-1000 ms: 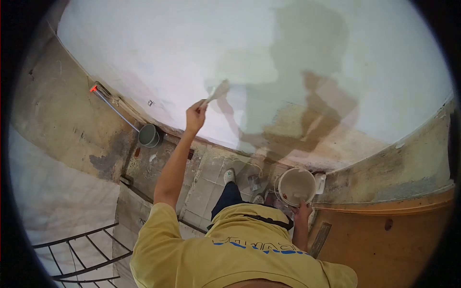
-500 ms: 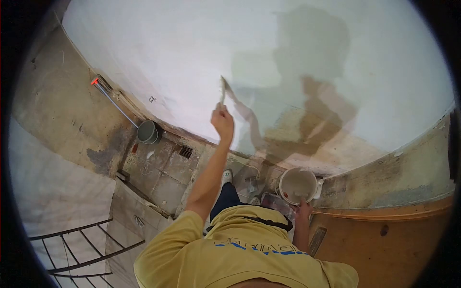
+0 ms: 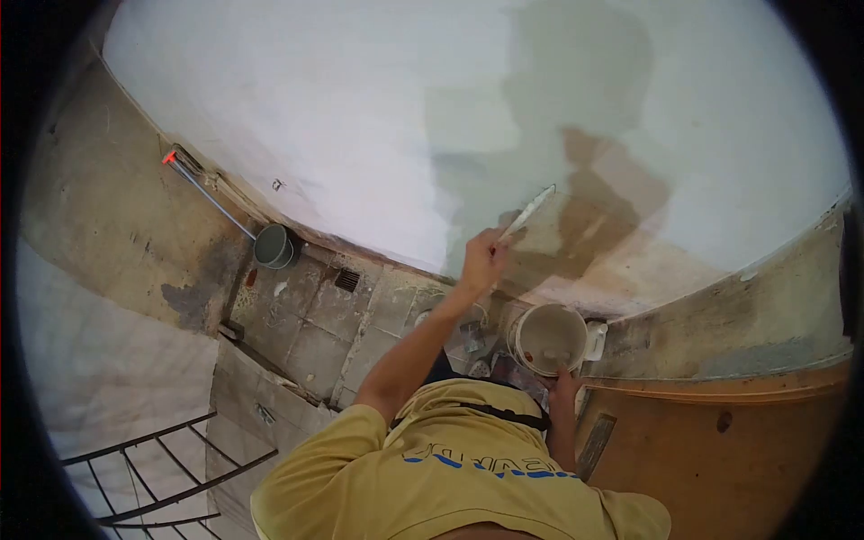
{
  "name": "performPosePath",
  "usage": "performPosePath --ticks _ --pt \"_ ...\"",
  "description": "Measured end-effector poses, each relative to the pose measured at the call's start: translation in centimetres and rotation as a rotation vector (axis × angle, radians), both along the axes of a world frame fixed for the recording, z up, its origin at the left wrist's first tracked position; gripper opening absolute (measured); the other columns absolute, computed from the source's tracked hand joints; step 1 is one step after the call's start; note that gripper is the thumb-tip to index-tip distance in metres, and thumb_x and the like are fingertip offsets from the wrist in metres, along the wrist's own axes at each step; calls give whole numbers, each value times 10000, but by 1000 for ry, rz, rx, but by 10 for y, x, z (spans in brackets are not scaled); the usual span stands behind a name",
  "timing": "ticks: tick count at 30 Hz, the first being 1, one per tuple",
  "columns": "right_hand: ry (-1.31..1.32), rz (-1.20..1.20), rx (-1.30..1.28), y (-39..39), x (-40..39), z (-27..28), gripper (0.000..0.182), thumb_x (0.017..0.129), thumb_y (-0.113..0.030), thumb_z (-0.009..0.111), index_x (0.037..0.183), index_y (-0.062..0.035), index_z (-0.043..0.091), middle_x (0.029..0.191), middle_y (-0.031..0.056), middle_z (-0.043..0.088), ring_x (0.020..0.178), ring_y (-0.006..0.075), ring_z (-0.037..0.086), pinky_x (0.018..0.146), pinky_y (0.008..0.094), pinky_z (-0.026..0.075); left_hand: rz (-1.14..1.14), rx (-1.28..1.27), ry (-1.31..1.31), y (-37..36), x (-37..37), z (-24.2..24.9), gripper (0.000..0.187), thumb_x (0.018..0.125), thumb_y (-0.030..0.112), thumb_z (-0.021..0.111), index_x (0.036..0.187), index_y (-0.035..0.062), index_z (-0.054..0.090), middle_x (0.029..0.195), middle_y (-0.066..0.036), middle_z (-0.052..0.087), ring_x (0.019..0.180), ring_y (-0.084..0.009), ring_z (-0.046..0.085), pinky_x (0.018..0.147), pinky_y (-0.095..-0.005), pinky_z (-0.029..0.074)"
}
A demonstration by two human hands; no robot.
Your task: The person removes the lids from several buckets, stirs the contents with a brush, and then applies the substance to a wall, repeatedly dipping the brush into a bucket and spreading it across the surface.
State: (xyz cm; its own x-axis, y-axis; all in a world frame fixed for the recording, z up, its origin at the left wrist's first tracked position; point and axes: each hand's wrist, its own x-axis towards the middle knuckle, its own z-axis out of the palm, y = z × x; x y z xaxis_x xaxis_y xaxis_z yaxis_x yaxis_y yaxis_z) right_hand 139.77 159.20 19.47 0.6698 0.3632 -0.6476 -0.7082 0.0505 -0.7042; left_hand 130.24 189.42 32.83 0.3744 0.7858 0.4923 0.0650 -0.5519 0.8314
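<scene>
My left hand (image 3: 484,261) is closed round a long, pale, flat tool like a spatula (image 3: 531,212), its tip angled up and right close to the wall (image 3: 360,117). Lower right, my right hand (image 3: 563,385) grips the near rim of a whitish bucket (image 3: 525,346). Something pale lies inside the bucket near that hand, with a small reddish spot on the inner wall. My shadow falls across the wall, which is white above and bare brownish low down.
A grey bucket (image 3: 274,247) with a long-handled tool (image 3: 212,195) leaning by it stands at the left. A drain grate (image 3: 346,280) lies in the tiled floor (image 3: 319,351). A metal rack (image 3: 171,499) is lower left, an orange-brown board (image 3: 711,450) lower right.
My left hand has moved right and down with the tool, whose tip now points up and right instead of straight up. The whitish bucket sits slightly higher and further left in view.
</scene>
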Motion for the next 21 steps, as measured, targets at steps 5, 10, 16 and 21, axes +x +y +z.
performPosePath --ticks 5,10,16,21 --pt "-28 3 -92 2 -2 13 484 891 -26 536 1357 18 414 1223 217 551 969 344 650 638 445 649 -154 -81 45 70 -35 18 290 905 95 654 1157 -49 643 758 -53 615 645 -83 454 582 -245 422" --pt "-31 -30 -54 -10 4 -13 486 881 -17 536 1346 38 407 1193 243 558 916 390 663 661 480 644 -126 -100 118 136 -86 23 289 937 110 619 1175 -55 633 914 -67 694 813 -82 592 720 -233 502" --pt "-67 -32 -65 -20 8 -16 471 884 -34 540 1323 65 402 1163 256 565 907 415 666 680 516 637 37 -92 119 172 -163 24 283 942 93 599 1184 -51 630 827 -7 622 748 -66 532 685 -212 461" --pt "-20 -57 -83 -14 13 -7 436 885 -30 543 1305 23 439 1132 197 590 836 327 682 602 449 645 329 -10 67 146 -183 5 301 939 114 605 1154 -97 617 732 2 553 667 -63 477 588 -227 415"
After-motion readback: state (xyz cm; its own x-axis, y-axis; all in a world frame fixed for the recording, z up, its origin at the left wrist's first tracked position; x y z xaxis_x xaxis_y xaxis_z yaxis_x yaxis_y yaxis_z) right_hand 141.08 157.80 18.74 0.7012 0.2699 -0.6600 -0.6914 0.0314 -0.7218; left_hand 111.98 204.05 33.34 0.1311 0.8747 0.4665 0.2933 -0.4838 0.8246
